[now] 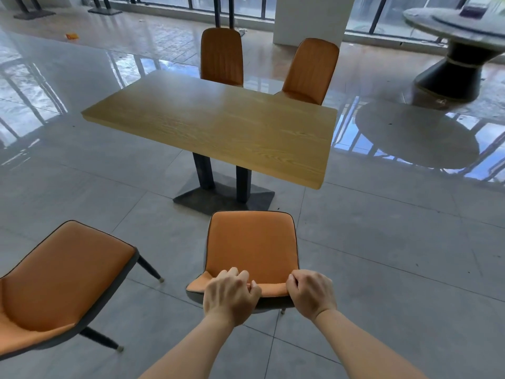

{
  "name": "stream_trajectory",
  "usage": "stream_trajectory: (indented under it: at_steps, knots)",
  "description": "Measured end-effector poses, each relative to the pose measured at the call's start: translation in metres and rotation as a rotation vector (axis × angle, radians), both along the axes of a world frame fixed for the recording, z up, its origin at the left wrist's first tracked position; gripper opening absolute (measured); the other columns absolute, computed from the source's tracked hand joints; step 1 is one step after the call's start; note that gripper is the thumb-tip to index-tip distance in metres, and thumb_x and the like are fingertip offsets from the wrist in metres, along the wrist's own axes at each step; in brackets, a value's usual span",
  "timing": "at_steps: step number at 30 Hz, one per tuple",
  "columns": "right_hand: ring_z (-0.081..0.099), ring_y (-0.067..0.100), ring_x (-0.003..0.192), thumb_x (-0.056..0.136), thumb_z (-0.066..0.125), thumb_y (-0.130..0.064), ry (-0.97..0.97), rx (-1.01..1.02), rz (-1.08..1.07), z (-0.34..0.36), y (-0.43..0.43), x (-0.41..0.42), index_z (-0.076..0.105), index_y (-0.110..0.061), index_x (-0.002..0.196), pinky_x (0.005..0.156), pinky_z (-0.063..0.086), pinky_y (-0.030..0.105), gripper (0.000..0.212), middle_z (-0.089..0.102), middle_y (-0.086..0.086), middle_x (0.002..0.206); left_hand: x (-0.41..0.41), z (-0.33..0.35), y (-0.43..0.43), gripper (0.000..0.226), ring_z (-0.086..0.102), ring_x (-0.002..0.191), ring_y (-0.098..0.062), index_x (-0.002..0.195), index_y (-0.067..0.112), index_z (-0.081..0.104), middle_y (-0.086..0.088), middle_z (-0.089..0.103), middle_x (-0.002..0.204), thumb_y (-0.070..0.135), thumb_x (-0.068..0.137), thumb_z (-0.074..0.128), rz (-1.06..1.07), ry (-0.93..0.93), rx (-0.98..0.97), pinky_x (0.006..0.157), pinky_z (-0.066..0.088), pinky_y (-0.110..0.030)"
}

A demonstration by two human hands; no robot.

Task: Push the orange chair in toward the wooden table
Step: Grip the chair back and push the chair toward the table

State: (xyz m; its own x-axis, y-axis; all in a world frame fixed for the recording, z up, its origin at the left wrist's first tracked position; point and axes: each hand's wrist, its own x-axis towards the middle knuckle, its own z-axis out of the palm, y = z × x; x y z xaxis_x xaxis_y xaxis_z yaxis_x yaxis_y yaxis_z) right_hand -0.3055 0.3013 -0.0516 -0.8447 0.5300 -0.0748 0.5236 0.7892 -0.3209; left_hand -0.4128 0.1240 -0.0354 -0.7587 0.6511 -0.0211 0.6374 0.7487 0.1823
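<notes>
My fingers (243, 279) curl over the top edge of the orange chair (251, 242), left hand (231, 295) and right hand (311, 292) gripping its backrest apart for an even push. It stands short of the wooden table (218, 124), facing its near edge.

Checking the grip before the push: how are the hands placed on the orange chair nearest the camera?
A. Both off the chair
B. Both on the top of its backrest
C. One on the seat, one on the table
B: the left hand and right hand both curl over the top edge of the orange chair backrest.
</notes>
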Motion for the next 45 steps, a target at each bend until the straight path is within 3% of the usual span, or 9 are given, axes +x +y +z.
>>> stream_trajectory:
  at_steps: [5,9,14,20,23,25,31,37,45]
  knots:
    - [0.048,0.014,0.057,0.093,0.038,-0.037,0.014,-0.003,0.033,0.009,0.003,-0.011,0.05,-0.024,0.064,0.048,0.027,0.023,0.034,0.05,-0.009,0.062,-0.014,-0.001,0.005,0.047,0.047,0.066,-0.016,0.072,0.024,0.049,0.004,0.051,0.073,0.053,0.084,0.014,-0.008,-0.011,-0.027,0.053,0.03,-0.031]
    - [0.051,0.014,0.06,0.091,0.032,-0.04,-0.002,-0.029,0.036,0.013,0.004,-0.012,0.051,-0.024,0.066,0.052,0.034,0.025,0.035,0.053,-0.009,0.066,-0.014,0.003,0.008,0.05,0.048,0.071,-0.016,0.077,0.025,0.051,0.004,0.052,0.078,0.054,0.083,0.01,0.002,-0.026,-0.072,0.058,0.037,-0.033]
    - [0.047,0.01,0.061,0.098,0.038,-0.034,-0.045,-0.085,0.076,0.023,0.004,-0.012,0.05,-0.025,0.068,0.051,0.028,0.02,0.033,0.052,-0.007,0.067,-0.016,0.009,0.009,0.053,0.049,0.08,-0.018,0.091,0.026,0.057,0.002,0.055,0.089,0.052,0.086,0.011,-0.014,-0.096,-0.172,0.065,0.04,-0.034]
    - [0.053,0.011,0.064,0.096,0.037,-0.034,-0.087,-0.151,0.07,0.026,0.005,-0.014,0.057,-0.022,0.071,0.059,0.042,0.028,0.034,0.058,-0.006,0.068,-0.012,0.007,0.007,0.053,0.046,0.087,-0.023,0.096,0.025,0.057,0.0,0.057,0.097,0.049,0.09,0.011,-0.031,-0.126,-0.252,0.074,0.034,-0.043]
    - [0.055,0.012,0.065,0.095,0.038,-0.033,-0.12,-0.179,0.099,0.025,0.007,-0.017,0.056,-0.024,0.068,0.06,0.046,0.03,0.034,0.057,-0.007,0.067,-0.005,0.014,0.004,0.021,0.051,0.09,-0.027,0.095,0.023,0.052,-0.003,0.057,0.098,0.032,0.1,0.034,-0.049,-0.104,-0.262,0.075,0.038,-0.045]
    - [0.053,0.011,0.061,0.098,0.04,-0.031,-0.143,-0.205,0.145,0.026,0.009,-0.019,0.055,-0.026,0.068,0.057,0.046,0.027,0.034,0.057,-0.007,0.067,-0.002,0.023,0.002,0.012,0.05,0.088,-0.027,0.095,0.022,0.049,-0.004,0.056,0.097,0.028,0.101,0.04,-0.012,-0.119,-0.206,0.075,0.041,-0.043]
    - [0.053,0.009,0.055,0.1,0.049,-0.037,0.065,-0.003,0.164,0.025,0.002,-0.02,0.059,-0.024,0.068,0.054,0.053,0.026,0.036,0.058,-0.009,0.063,-0.005,0.05,-0.024,0.033,0.053,0.086,-0.017,0.099,0.026,0.054,0.003,0.057,0.093,0.049,0.099,0.03,0.165,-0.01,-0.041,0.086,0.044,-0.035]
    - [0.058,0.011,0.073,0.095,0.056,-0.04,0.194,0.139,0.275,0.049,-0.046,-0.04,0.068,-0.022,0.094,0.06,0.05,0.021,0.022,0.068,-0.006,0.088,-0.015,0.062,-0.073,0.032,0.056,0.099,-0.019,0.115,0.024,0.058,0.002,0.062,0.108,0.044,0.096,0.04,0.223,0.057,-0.011,0.095,0.041,-0.037]
    - [0.062,0.02,0.101,0.095,0.052,-0.048,0.184,0.14,0.357,0.08,-0.153,-0.088,0.059,-0.02,0.127,0.081,0.054,0.029,0.043,0.066,-0.001,0.122,-0.039,0.08,-0.191,0.031,0.057,0.099,-0.018,0.116,0.024,0.06,0.003,0.062,0.109,0.039,0.091,0.049,0.349,0.052,0.11,0.09,0.041,-0.035]
